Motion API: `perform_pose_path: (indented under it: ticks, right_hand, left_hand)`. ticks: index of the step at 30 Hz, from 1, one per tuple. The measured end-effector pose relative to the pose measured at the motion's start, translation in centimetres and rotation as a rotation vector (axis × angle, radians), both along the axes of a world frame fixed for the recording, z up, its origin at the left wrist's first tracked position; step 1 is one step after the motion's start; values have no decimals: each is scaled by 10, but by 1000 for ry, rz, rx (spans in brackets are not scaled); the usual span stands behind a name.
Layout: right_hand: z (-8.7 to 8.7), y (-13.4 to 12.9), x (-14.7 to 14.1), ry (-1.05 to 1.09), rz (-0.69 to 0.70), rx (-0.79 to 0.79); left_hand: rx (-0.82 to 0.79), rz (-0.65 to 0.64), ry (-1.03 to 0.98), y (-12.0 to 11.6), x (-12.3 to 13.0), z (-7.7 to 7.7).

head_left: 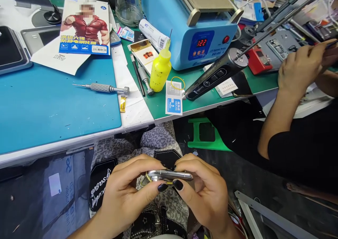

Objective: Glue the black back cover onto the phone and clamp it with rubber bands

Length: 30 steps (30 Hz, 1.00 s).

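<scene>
Over my lap, I hold a smartphone (182, 176) edge-on to the camera, its metal side frame facing me. My left hand (132, 186) grips its left end, thumb below and fingers above. My right hand (204, 189) pinches the right part the same way, both thumbs close together near the middle. A yellow rubber band (146, 176) shows around the phone's left end and along its underside. The raised camera part seems to be at the lower left. The phone's broad faces are hidden from view.
On the blue mat (52, 108) lies a precision screwdriver (105, 88). The green bench top holds a yellow bottle (160, 70), a black electric tool (211, 79), a loose rubber band (178, 83) and a blue LCD separator machine (185, 45). A co-worker's arm (287, 87) is at right, above a green stool (207, 135).
</scene>
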State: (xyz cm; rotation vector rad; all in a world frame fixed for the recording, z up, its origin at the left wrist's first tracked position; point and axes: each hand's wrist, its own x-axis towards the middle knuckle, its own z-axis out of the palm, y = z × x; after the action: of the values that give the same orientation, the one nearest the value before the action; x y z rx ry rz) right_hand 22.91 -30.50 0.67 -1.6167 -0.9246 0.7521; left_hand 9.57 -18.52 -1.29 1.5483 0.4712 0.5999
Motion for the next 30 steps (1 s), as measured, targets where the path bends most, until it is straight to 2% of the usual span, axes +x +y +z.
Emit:
perform_pose_path:
  ticks: [7, 15, 23, 26, 30]
  right_hand:
    - [3, 1, 1, -24, 13, 46]
    - [2, 1, 2, -103, 68, 98]
    - [2, 1, -2, -93, 93, 74]
    - [1, 2, -1, -47, 57, 35]
    - [-5, -5, 8, 167, -31, -71]
  left_hand:
    - [25, -8, -16, 2, 1, 1]
    - [19, -104, -19, 10, 0, 3]
    - [39, -88, 7, 9, -1, 6]
    - [-28, -63, 27, 6, 1, 6]
    - [-276, 47, 52, 0, 0, 2]
